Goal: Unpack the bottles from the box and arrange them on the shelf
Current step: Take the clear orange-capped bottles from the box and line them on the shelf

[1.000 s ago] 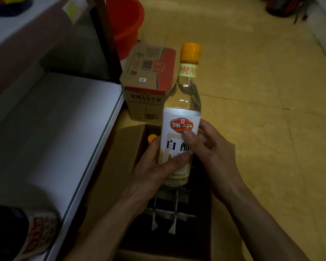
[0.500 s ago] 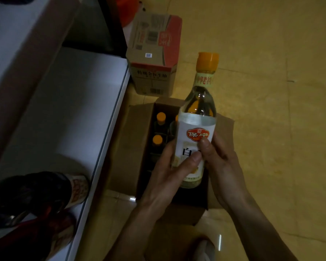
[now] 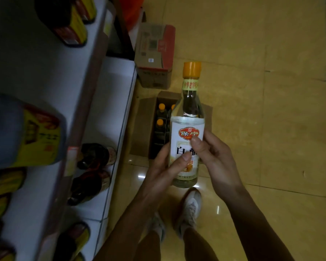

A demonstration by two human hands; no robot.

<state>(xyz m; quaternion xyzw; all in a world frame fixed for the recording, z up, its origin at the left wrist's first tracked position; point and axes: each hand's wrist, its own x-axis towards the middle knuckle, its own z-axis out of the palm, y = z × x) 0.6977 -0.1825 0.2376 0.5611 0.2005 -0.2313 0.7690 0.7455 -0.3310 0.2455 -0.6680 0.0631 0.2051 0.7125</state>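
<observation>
Now, bottle gripped, L hand, R hand

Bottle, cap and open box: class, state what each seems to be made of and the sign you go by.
Bottle: clear and glossy, glass or hard plastic, cannot tell which; dark shapes show through its neck. Its label looks like white printed paper. Cap: likely plastic, smooth, opaque orange. Box: brown cardboard, dull, with flaps folded outward.
</observation>
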